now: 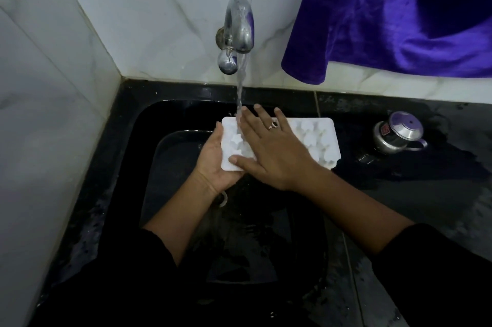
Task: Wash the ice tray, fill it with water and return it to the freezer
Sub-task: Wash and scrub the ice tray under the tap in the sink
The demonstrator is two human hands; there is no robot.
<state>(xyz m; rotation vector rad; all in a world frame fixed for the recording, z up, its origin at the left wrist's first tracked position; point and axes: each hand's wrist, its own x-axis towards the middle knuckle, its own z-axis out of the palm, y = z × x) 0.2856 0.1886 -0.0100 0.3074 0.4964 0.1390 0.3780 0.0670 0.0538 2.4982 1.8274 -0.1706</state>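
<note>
White ice tray (316, 137), left hand (215, 161) gripping, right hand (277, 151) flat

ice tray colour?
White ice tray, clearest in the head view, under the running tap.

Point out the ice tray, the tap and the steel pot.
ice tray (316, 140), head view: its moulded cells, right of the hand.
tap (239, 23), head view: the curved spout.
steel pot (399, 132), head view: its lid.
</note>
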